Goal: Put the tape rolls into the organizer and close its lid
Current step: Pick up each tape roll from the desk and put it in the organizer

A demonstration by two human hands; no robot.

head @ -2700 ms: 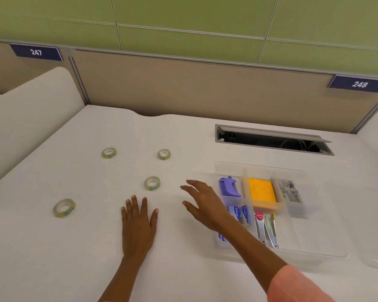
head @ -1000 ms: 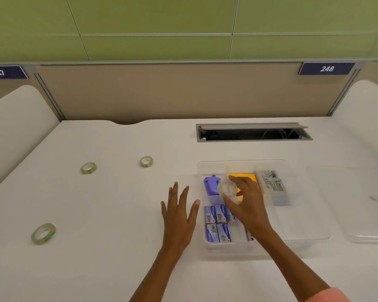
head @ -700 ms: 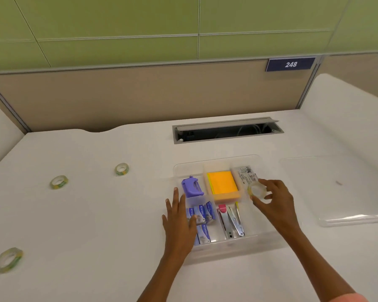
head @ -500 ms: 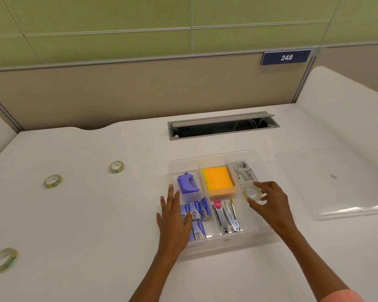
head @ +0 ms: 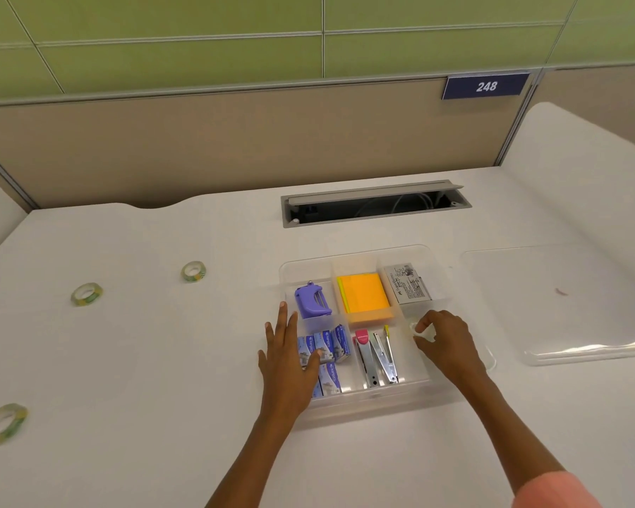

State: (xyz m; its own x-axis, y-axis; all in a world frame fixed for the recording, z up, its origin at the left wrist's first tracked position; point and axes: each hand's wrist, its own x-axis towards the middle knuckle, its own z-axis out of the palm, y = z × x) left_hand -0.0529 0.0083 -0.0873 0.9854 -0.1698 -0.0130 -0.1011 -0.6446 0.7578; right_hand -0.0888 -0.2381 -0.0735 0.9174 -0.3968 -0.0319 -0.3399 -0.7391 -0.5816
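Note:
The clear plastic organizer (head: 360,256) sits open on the white desk. My right hand (head: 446,342) holds a tape roll (head: 418,330) low in the organizer's right-hand compartment, fingers closed around it. My left hand (head: 290,353) rests flat with fingers spread on the organizer's left edge. Three more tape rolls lie on the desk to the left: one (head: 193,271) nearest the organizer, one (head: 86,294) further left, one (head: 3,423) at the near left. The clear lid (head: 565,306) lies flat to the right of the organizer.
The organizer holds a purple tool (head: 311,301), orange sticky notes (head: 365,298), a printed box (head: 408,284), blue staple boxes (head: 327,355) and staplers (head: 376,355). A grey cable slot (head: 374,205) opens behind it, below the beige partition.
My right hand picked up a tape roll from the desk, carried it right over the organizer and lowered it into the right compartment. My left hand moved to the organizer's left edge.

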